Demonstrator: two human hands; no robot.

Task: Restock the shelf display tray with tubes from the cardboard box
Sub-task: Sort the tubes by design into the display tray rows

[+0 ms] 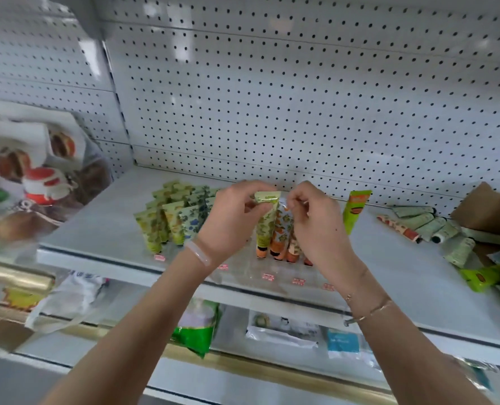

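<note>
Pinching, with thumb and curled fingers of the left grip (231, 217), the flat crimped end of a tube (264, 226): pale green, printed with leaves and fruit, upright, cap end down in the clear display tray (272, 271) below both grips. Right grip (316, 226) just beside it, fingers curled tight together above the orange-printed tubes (283, 229); cannot tell what, if anything, held there. Left of the left grip, green and blue-flowered tubes (175, 214) standing in rows. Well right of the right grip, loose tubes (427, 225) lying on the shelf (111, 223) beside the cardboard box (482, 209).
</note>
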